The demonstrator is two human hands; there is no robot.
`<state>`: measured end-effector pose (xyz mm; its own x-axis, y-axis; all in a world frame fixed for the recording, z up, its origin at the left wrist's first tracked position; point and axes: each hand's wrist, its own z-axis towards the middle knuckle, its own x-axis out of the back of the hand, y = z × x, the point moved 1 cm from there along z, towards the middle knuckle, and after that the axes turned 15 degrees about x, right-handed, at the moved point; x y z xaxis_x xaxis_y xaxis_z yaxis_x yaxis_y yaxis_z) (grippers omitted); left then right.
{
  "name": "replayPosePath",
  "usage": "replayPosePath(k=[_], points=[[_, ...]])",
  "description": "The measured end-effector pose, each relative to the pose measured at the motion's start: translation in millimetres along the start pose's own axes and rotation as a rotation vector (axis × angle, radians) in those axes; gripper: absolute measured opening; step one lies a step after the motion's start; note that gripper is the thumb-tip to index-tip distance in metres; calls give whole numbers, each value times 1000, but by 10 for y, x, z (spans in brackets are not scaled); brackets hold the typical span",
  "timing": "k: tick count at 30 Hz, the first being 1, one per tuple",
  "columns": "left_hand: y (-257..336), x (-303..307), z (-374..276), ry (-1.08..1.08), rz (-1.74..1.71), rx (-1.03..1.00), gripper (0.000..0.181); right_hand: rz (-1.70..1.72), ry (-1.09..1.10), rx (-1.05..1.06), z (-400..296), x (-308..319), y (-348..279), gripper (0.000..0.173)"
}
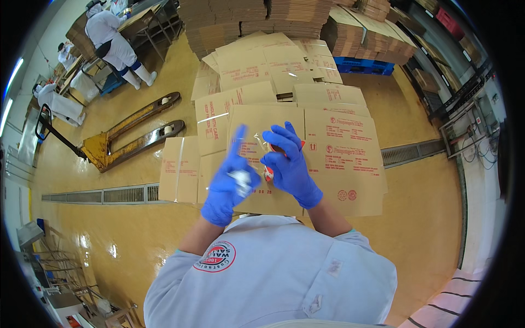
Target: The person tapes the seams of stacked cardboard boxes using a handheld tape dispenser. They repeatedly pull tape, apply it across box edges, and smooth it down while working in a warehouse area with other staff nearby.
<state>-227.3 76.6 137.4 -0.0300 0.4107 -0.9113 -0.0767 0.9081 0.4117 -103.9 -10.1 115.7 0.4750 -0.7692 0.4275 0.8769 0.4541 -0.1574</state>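
Note:
Both hands wear blue gloves above a stack of flattened cardboard boxes [344, 197] with red print. My left hand [233, 176], blurred, has its index finger stretched out and a crumpled whitish thing [241, 182] held against the palm by the other fingers. My right hand [289, 164] is curled around a small red object [302, 145], mostly hidden behind the fingers; what it is cannot be told. A small red and white piece [268, 174] shows beside the right thumb, with clear, shiny film near it. More flattened boxes [254, 61], some bound with white straps, lie farther ahead.
A yellow pallet jack [96, 149] stands on the floor at the left. Tall cardboard stacks [254, 20] rise ahead, others above a blue pallet [363, 65]. A metal floor drain [123, 194] crosses behind the boxes. Several people in white work at tables, upper left.

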Motion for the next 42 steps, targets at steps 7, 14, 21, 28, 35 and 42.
replayPosePath(k=[7,14,21,28,35,42], points=[[320,0,-44,5,369,-218,101,157,193,-211,-45,43,-14,13],[282,63,-24,124,448,-225,104,340,281,-354,296,97,-84,9],[259,123,-51,-30,241,-163,103,577,368,-491,279,-146,2,8],[296,161,-127,-169,80,-142,105,660,386,-538,337,-237,-28,10],[264,112,-221,-198,64,-163,102,707,371,-526,378,-352,-83,13],[244,108,-297,-133,31,-188,87,600,306,-421,437,-358,-121,16]])
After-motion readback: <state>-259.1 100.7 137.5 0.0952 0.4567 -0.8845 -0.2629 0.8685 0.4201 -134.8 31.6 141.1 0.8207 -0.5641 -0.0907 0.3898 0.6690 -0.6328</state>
